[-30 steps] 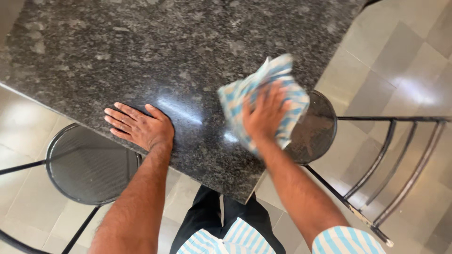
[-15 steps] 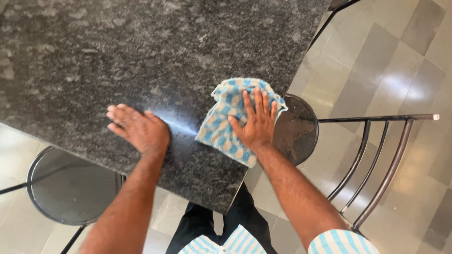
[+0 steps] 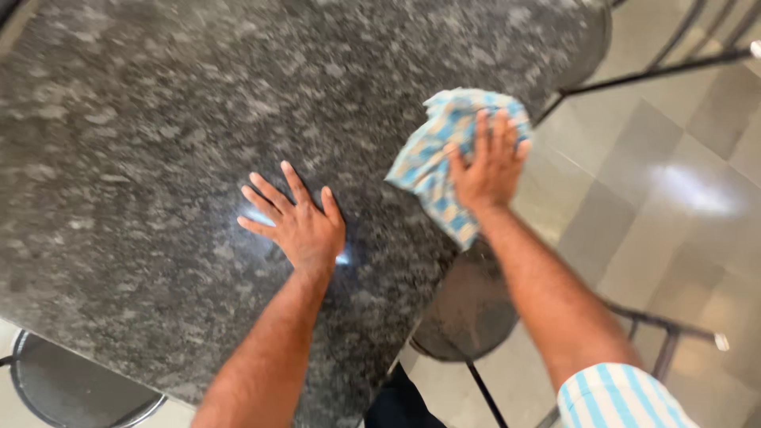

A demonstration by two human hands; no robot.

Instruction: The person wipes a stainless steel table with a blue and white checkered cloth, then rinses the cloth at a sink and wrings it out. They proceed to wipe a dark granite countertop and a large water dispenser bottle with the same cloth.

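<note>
Cloth [image 3: 444, 158] lying under right hand [image 3: 485, 162] at table [image 3: 158, 158] edge.
Right fingers are pressing spread on it, at two o'clock from left hand [image 3: 301, 226], whose fingers are lying flat, apart.

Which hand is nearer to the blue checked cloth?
Right. The right hand presses on the blue checked cloth at the edge of the granite tabletop. The left hand lies flat on the stone, apart from the cloth.
</note>
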